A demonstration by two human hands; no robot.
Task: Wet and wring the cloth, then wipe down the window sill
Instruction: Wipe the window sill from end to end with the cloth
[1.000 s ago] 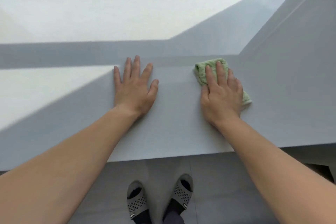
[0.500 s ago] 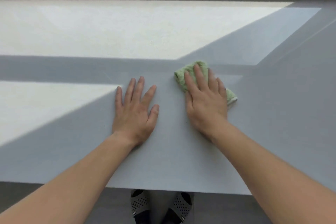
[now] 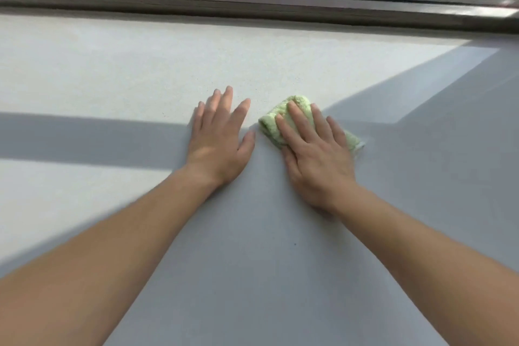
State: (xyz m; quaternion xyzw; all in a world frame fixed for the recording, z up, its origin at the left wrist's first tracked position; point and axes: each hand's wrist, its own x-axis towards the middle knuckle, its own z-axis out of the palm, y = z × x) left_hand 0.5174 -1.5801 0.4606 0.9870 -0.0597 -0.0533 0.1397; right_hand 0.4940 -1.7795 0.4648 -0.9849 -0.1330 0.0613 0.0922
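1. Right hand (image 3: pixel 314 160): palm down, fingers extended and lying flat across the cloth (image 3: pixel 271 128). No finger curls round it, so we read this as a press, not a grip. A flat hand spreads the load over the whole pad, which suits wiping.
2. Cloth: green, folded into a small pad, lying on the window sill (image 3: pixel 252 261) under the right fingers. One end shows beyond the fingertips and on the thumb side; a corner shows past the little finger.
3. Left hand (image 3: pixel 222 143): just beside the right thumb and apart from the cloth. Its palm is flat on the sill, fingers straight and spread, holding nothing. We judge it a brace for leaning out over a deep sill.
4. Beyond both sets of fingertips lies a sunlit band of sill, then the dark window frame (image 3: pixel 252 5). From the wrists back toward us the surface is in shadow.
5. Judgement: the wiping stage is in hand. We cannot confirm from this view that the cloth is damp. The band beyond the fingertips looks the likely next reach.
6. Risk: with no finger hooked round it, the pad may unfold or slip out on a fast stroke.
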